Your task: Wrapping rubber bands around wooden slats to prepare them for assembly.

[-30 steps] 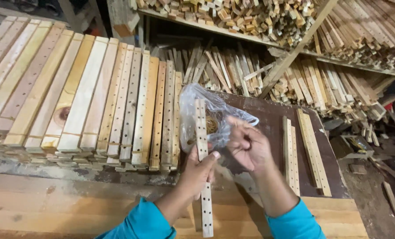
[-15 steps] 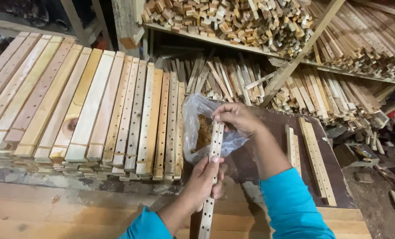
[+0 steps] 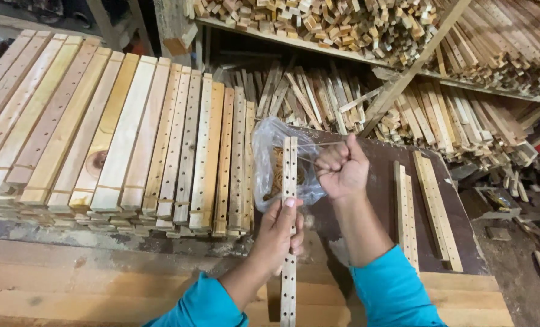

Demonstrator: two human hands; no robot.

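Note:
My left hand [image 3: 280, 235] grips a pair of thin wooden slats with drilled holes [image 3: 289, 181], held upright side by side over the bench. My right hand [image 3: 341, 169] is a closed fist just right of the slats' upper end and pulls a thin rubber band [image 3: 309, 160] taut from the slats. Behind the slats lies a clear plastic bag [image 3: 268, 158] holding tan rubber bands. Both arms wear turquoise sleeves.
Bundled drilled slats [image 3: 130, 139] are stacked in a wide row at left on the plank bench [image 3: 100, 284]. Several loose slats [image 3: 424, 206] lie on a dark board [image 3: 379, 200] at right. Shelves of wood offcuts [image 3: 354, 24] fill the back.
My right hand left the bag's mouth, closed into a fist and drew a rubber band out to the right of the slats. The left hand kept its hold on the slats.

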